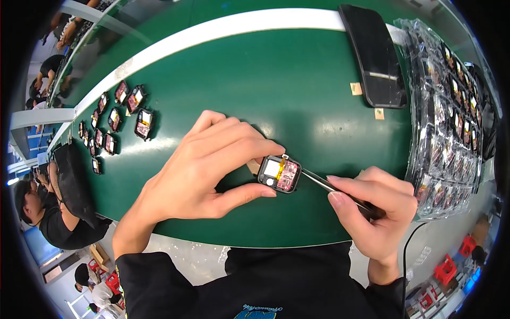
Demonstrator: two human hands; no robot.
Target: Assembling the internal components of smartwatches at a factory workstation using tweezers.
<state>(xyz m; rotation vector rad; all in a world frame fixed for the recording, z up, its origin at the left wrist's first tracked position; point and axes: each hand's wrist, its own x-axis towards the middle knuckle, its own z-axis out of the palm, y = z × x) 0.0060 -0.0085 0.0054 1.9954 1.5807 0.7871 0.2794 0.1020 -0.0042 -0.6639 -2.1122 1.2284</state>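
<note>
Between the thumb and index finger of my left hand [215, 167] is a small black smartwatch case [280, 174], its inside facing up. In it I see a white block, a yellow strip, a reddish circuit board and a round silvery part. My right hand [374, 210] grips a pair of metal tweezers [319, 183]. The tweezers' tips reach the right rim of the case; whether they pinch anything is too small to tell. A tan patch [254, 168] on the green table [234, 80] shows partly beneath my left fingers.
Several similar open watch cases [144, 124] lie at the left. A black phone [374, 58] rests at the far right, beside clear plastic trays [441, 127] holding more units. A white rail [223, 25] runs along the back. Another person [58, 223] sits at the left.
</note>
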